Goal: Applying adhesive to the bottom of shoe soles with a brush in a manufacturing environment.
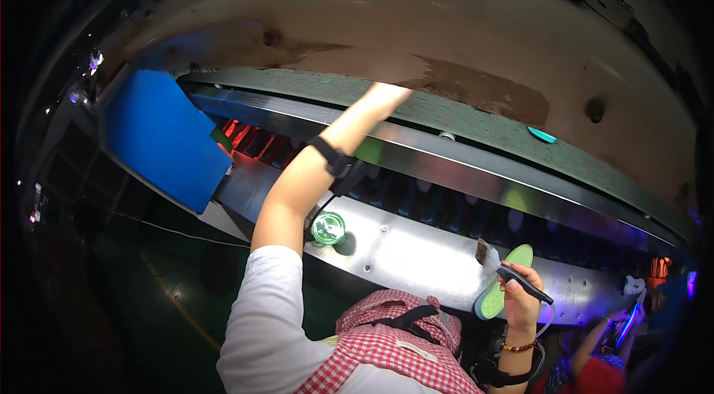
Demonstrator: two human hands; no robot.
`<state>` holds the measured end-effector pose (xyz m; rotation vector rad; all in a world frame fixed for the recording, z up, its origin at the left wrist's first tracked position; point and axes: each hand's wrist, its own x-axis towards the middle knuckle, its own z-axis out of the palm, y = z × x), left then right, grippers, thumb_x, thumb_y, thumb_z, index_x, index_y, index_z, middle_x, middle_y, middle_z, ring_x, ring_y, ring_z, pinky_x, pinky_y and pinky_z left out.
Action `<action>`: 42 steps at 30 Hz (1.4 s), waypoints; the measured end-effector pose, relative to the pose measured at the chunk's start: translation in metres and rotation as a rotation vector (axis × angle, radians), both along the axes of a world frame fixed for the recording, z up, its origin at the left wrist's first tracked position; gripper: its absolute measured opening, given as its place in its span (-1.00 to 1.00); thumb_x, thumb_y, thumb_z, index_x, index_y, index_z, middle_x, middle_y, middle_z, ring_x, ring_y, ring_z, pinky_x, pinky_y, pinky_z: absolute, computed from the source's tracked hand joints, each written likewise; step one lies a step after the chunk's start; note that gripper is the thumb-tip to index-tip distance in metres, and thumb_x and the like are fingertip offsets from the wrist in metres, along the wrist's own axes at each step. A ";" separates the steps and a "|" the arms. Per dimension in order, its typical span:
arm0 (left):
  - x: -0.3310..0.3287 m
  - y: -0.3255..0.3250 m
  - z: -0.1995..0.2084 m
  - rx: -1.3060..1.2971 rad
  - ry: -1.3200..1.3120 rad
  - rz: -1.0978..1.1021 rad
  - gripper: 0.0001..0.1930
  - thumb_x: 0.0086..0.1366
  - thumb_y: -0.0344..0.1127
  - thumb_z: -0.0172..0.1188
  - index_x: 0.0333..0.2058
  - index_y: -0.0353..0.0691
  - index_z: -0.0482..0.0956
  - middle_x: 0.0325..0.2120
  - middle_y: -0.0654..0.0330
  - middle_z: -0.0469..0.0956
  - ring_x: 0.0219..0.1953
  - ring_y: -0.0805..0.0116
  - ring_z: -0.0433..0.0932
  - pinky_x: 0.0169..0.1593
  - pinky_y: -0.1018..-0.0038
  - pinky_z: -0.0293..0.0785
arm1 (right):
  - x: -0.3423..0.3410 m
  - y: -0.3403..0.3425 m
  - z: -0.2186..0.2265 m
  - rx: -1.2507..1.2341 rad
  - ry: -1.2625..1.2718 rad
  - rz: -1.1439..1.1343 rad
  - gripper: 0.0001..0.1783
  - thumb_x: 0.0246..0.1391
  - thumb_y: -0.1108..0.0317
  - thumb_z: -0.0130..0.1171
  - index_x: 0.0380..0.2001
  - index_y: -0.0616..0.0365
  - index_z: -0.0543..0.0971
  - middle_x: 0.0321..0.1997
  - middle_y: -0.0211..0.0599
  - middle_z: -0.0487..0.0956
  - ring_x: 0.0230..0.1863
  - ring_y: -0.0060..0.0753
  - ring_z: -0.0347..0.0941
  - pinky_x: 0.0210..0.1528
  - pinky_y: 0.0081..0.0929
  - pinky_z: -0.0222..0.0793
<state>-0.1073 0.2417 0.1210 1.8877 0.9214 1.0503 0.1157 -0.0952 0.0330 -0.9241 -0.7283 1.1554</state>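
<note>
My left arm stretches far forward over the metal rail. My left hand passes behind the lower edge of the pale overhead hood, which hides its fingers and anything in them. At the lower right, my right hand is closed around the black handle of a flat brush, its brown bristles pointing up and left. Just behind that hand lies a light green shoe sole on the metal ledge. A green round container stands on the ledge below my left forearm.
The wide hood spans the top, above a green belt carrying a teal piece. Dark shoe-shaped pieces line the trough behind the ledge. A blue housing stands left, near a red glow. Another person's arm shows at lower right.
</note>
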 end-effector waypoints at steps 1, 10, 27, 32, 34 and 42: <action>0.022 -0.002 -0.002 0.027 0.175 -0.103 -0.49 0.16 -0.05 0.04 -0.03 -0.30 0.35 -0.01 -0.04 0.34 0.05 0.15 0.29 0.06 0.35 0.23 | 0.000 -0.001 0.000 -0.001 -0.005 -0.003 -0.69 -0.14 0.49 0.18 -0.24 0.32 0.45 -0.18 0.00 0.51 -0.27 -0.37 0.47 -0.25 -0.59 0.37; 0.076 -0.018 0.028 0.417 0.814 -0.242 -0.47 0.16 0.02 0.02 0.01 -0.20 0.34 -0.03 0.00 0.36 0.01 0.07 0.33 0.05 0.27 0.24 | 0.006 -0.020 -0.008 -0.008 0.002 -0.177 -0.72 -0.13 0.55 0.09 -0.25 0.37 0.45 -0.21 -0.02 0.51 -0.19 -0.29 0.45 -0.01 -0.44 0.29; -0.053 -0.171 -0.101 -0.828 -0.762 -0.432 -0.38 0.00 -0.25 0.16 0.01 -0.45 0.20 -0.14 -0.05 0.42 -0.11 0.14 0.46 0.02 0.25 0.36 | 0.021 0.009 -0.004 -0.039 0.070 -0.096 -0.74 -0.09 0.55 0.07 -0.25 0.37 0.48 -0.21 -0.03 0.51 -0.15 -0.32 0.44 0.02 -0.44 0.27; -0.032 -0.204 -0.154 -1.199 -0.922 -0.872 -0.21 0.10 0.14 0.00 0.15 -0.31 0.04 0.03 -0.12 0.24 0.05 -0.02 0.30 0.15 0.09 0.14 | 0.014 0.016 -0.002 -0.006 0.109 0.029 -0.77 -0.10 0.56 0.10 -0.28 0.37 0.50 -0.26 -0.09 0.54 -0.19 -0.37 0.46 -0.04 -0.50 0.32; -0.009 -0.217 -0.156 -1.236 -0.794 -0.752 -0.22 0.13 0.18 -0.03 0.16 -0.26 0.03 0.09 -0.08 0.19 0.10 0.01 0.24 0.15 0.09 0.13 | 0.006 0.023 -0.005 -0.036 0.060 0.052 -0.77 -0.11 0.56 0.11 -0.29 0.36 0.51 -0.27 -0.11 0.55 -0.21 -0.39 0.47 -0.06 -0.52 0.33; 0.051 -0.241 -0.146 -1.400 -1.093 -0.843 -0.08 0.05 0.48 -0.61 0.15 -0.12 0.09 0.01 0.04 0.30 0.01 0.00 0.33 0.09 0.08 0.20 | -0.005 0.047 0.000 -0.064 -0.247 -0.040 -0.78 -0.11 0.52 0.18 -0.30 0.30 0.55 -0.33 -0.25 0.58 -0.32 -0.59 0.47 -0.22 -0.66 0.37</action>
